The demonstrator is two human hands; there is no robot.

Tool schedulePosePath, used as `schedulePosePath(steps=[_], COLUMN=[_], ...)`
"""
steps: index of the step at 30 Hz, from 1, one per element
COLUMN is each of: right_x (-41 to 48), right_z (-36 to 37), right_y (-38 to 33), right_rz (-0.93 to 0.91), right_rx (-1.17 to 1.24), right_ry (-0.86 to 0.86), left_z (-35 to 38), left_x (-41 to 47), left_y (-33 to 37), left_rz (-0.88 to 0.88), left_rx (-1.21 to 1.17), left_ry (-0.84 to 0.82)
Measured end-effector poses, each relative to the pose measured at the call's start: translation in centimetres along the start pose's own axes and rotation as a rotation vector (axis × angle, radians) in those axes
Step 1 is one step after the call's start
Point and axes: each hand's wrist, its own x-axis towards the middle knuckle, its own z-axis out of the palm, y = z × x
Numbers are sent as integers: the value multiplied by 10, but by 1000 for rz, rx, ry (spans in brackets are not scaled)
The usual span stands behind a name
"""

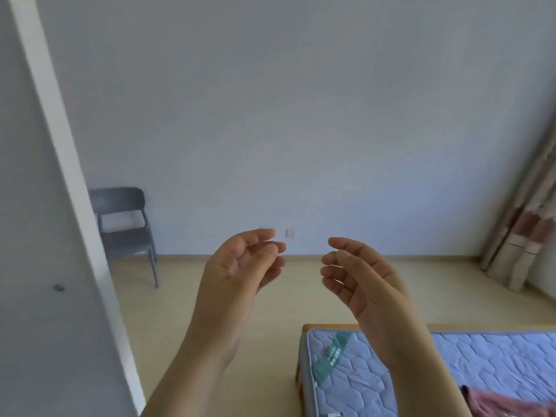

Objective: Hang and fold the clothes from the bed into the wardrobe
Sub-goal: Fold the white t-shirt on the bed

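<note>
Two bare forearms rise from the bottom edge, the left hand (240, 263) and right hand (361, 275) lifted side by side at the centre, palms turned toward each other and apart. Each grip is slack: fingers loosely curled, holding nothing, touching nothing

At 5 o'clock lies the bed (481, 362), a quilted blue mattress on a wooden frame, with a green band (331, 356) across its near corner. A dusky pink garment (511, 401) rests on the mattress at the lower right edge, partly cut off by the frame and well below the right hand

At 9 o'clock a grey chair (126, 230) stands against the pale wall. A grey panel (45, 236) with a white edge fills the left side. A patterned curtain (526, 236) hangs at 3 o'clock, reaching the light wooden floor (180, 311)
</note>
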Motion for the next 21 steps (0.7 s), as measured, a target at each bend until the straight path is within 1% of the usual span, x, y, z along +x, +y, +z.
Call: schedulePosePath(steps=[4,8,13,21], right_x=[25,61,120,235], right_z=[-16,-32,-61,-109], right_y=[15,23,32,30], right_rz=[-16,-5,-5,-1], right_rx=[-41,-34,-8,-16], right_ry=[128,182,196,143], left_z=[4,17,39,83], left_x=[42,79,135,238], left_y=[-25,-54,-88,-126], left_rz=[-48,-97,-101,-92], left_rx=[-7,20,93,166], left_ry=[-59,-98,-146,-125])
